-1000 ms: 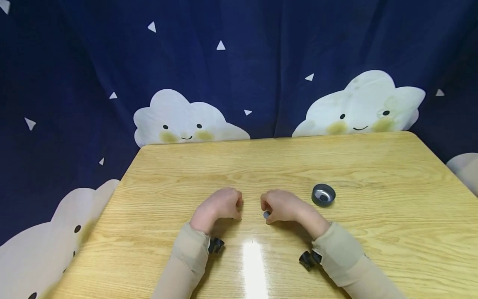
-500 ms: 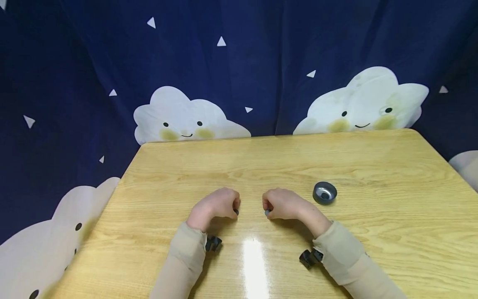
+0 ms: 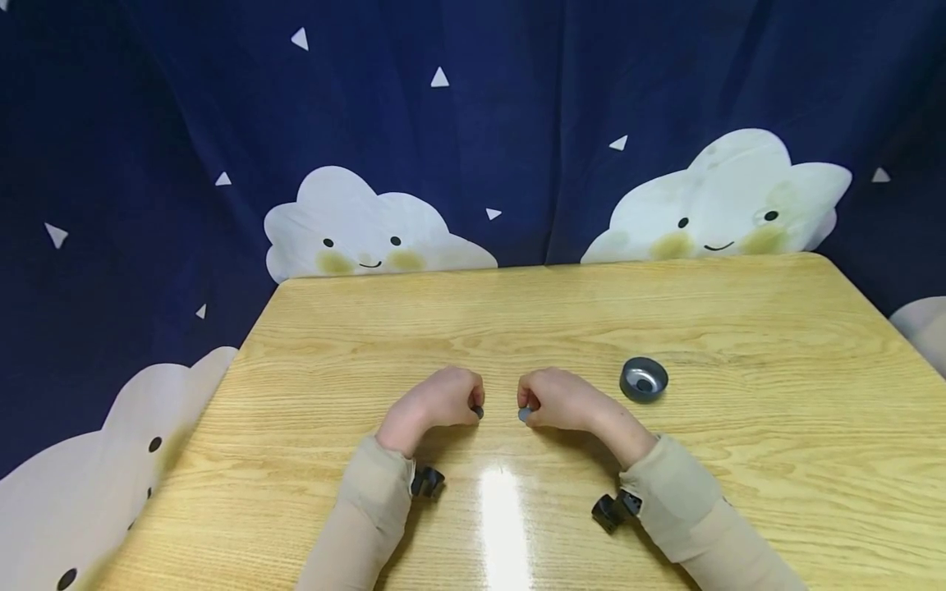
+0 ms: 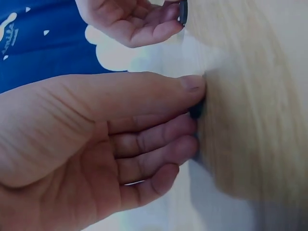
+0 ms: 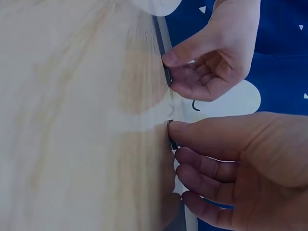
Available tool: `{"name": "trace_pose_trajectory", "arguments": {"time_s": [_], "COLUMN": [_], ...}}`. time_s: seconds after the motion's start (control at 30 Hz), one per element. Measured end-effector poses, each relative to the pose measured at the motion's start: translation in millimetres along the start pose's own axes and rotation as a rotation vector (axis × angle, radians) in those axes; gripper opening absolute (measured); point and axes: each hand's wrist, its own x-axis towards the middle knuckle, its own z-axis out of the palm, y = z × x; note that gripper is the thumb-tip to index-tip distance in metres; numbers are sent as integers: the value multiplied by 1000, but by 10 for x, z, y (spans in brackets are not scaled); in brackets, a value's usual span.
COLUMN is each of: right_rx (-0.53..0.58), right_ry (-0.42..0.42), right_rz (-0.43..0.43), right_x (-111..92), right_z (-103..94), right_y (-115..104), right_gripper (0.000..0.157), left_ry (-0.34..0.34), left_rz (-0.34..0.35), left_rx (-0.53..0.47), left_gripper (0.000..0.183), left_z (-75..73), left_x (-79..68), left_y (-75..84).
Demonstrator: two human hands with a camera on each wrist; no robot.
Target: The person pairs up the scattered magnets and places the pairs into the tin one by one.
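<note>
Over the middle of the table, my left hand (image 3: pixel 438 400) pinches a small dark disc (image 3: pixel 478 412) between thumb and fingers. In the left wrist view most of that disc (image 4: pixel 196 110) is covered by the thumb, and its fingertips are right at the wooden surface. Opposite it, my right hand (image 3: pixel 563 400) pinches a small grey disc (image 3: pixel 525 414), its lighter flat face showing. From the right wrist camera this disc (image 5: pixel 172 135) appears as a thin dark edge beneath the thumb tip. A short gap separates the two hands, their thumbs facing each other.
Beyond the right hand stands a small round dark metal bowl (image 3: pixel 643 380) with a dark round spot on its inside bottom. The wooden table (image 3: pixel 458 320) reaches back to a navy curtain (image 3: pixel 517 123) with clouds. Black wrist cameras (image 3: pixel 427 483) hang under both forearms.
The left hand shifted slightly left, then back right, and its disc has come into sight. The disc in the right hand now shows more of its face. The bowl stays put.
</note>
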Motion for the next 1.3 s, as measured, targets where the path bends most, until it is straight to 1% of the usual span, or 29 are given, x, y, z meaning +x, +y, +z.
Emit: {"name": "trace_pose_trajectory", "arguments": {"time_s": [0.2, 0.4, 0.8, 1.1, 1.3], "right_rx": [18, 34, 37, 27, 34], "right_ry": [12, 26, 42, 64, 55], "right_rz": [2, -9, -26, -36, -32], "right_x": [17, 19, 55, 58, 54], "right_z": [8, 38, 54, 44, 48], "right_y": [-13, -3, 19, 23, 26], "right_gripper": [10, 11, 12, 13, 13], "left_ry": [32, 50, 88, 63, 58], "left_rz": [18, 44, 89, 90, 83], "left_rx": [-3, -35, -35, -46, -46], "left_gripper": [8, 7, 6, 11, 11], "left_z": [47, 104, 136, 147, 157], "left_x": [39, 61, 127, 161, 162], "left_y": [19, 62, 137, 177, 182]}}
